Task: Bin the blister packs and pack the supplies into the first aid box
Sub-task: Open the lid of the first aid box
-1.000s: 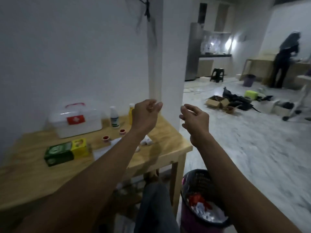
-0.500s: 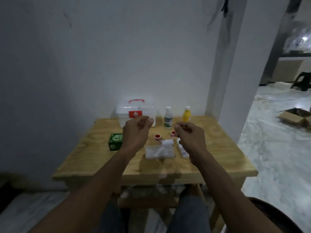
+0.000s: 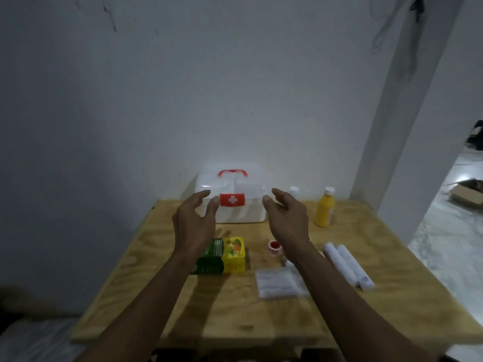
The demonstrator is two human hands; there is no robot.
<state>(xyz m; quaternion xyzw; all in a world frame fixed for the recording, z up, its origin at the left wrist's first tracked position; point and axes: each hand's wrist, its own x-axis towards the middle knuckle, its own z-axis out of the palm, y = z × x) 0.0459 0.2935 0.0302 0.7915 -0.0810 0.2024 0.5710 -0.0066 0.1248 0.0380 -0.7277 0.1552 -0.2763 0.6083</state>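
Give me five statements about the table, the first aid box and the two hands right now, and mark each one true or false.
1. The first aid box stands at the back of the table with its lid down. True.
2. The left hand grips the box's red handle. False: its fingers are spread in front of the box and hold nothing.
3. The yellow bottle stands upright to the right of the box. True.
4. The two white rolls are inside the box. False: they lie side by side on the table, right of the right hand.
5. The green and yellow carton lies on the table in front of the box. True.
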